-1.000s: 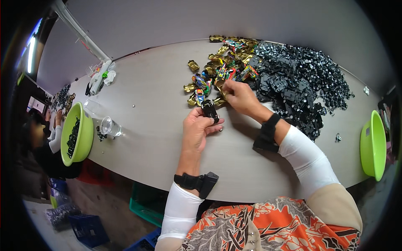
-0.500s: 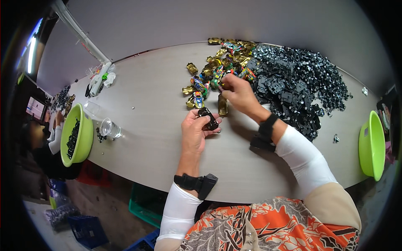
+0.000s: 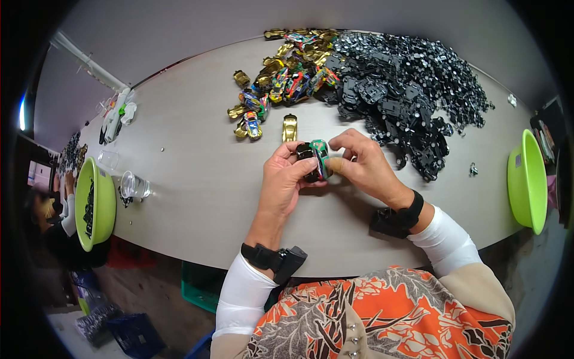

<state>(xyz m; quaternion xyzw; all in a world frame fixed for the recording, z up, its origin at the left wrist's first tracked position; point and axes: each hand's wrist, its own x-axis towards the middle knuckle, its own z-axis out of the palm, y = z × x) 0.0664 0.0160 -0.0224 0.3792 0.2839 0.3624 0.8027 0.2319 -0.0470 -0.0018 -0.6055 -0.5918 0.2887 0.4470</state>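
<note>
Table (image 3: 197, 185) beneath toy car (image 3: 321, 149), markings (image 3: 319, 160) unclear

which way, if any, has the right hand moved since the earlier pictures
Yes: judged against the pile of colourful toy cars, the right hand has moved down and rightward in the view, away from it.

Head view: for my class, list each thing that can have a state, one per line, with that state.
Left hand, gripping black base
Right hand, fingers curled at green car
Black base, held
Green car, held beside black base
Gold car, loose on table
Left basin, holding black parts
Right basin, contents hidden
Near cup, contents unclear
Light, lit
</note>
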